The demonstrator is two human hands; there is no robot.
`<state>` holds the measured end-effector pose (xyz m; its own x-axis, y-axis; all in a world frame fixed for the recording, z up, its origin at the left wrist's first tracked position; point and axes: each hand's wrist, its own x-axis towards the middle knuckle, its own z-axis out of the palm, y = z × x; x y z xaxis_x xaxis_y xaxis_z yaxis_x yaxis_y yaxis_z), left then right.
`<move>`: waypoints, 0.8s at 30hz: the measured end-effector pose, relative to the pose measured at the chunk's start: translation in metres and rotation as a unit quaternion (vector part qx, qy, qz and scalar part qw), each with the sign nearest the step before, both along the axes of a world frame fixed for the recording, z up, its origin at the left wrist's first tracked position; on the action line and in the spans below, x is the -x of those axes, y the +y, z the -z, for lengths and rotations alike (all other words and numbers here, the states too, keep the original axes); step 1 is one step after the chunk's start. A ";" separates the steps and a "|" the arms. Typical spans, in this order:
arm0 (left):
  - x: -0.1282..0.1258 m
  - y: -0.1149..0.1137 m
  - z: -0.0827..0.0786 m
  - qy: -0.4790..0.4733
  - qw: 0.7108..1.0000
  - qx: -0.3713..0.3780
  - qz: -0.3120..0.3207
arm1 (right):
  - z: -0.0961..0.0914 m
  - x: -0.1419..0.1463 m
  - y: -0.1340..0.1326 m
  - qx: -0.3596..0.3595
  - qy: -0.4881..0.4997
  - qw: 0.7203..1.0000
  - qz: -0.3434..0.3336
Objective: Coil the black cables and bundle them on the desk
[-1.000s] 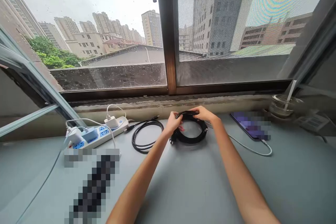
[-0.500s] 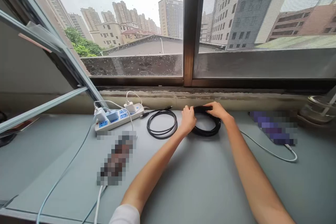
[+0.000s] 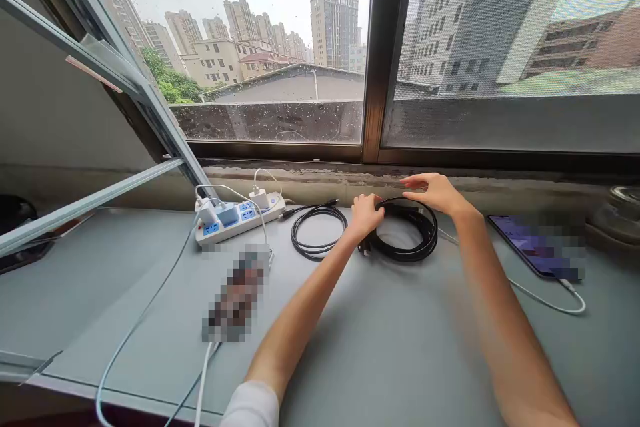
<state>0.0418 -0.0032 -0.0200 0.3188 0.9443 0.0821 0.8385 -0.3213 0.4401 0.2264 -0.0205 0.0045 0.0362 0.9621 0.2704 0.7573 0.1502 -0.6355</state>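
A thick coil of black cable [image 3: 406, 255] lies on the grey desk, below the window. My left hand [image 3: 367, 215] is closed on the coil's left side, its fingers curled at the upper edge. Dark cable ends show just under that hand. Over the coil's far right rim is my right hand [image 3: 437, 193], open, thumb and fingers apart and pointing left. One strand stands a little away from the bundle near its thumb; whether they touch I cannot tell. Left of my left hand lies a thinner coil of black cable [image 3: 301, 245], partly covered by my forearm.
A white power strip [image 3: 233, 230] with several plugs sits at the back left. In front of it is a blurred-out phone-like object [image 3: 235, 293] with a white cable. A phone [image 3: 533, 247] on a white cable lies right, near a glass jar [image 3: 617, 213]. Metal framing [image 3: 100, 203] leans left.
My right hand has come off the coil, lifting up and to the right with its fingers parted. The coil looks looser, with a strand spread out. The view has shifted slightly.
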 end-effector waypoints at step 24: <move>0.024 -0.011 -0.050 0.148 0.987 0.066 -0.012 | 0.029 -0.019 -0.001 0.182 0.020 0.982 -0.042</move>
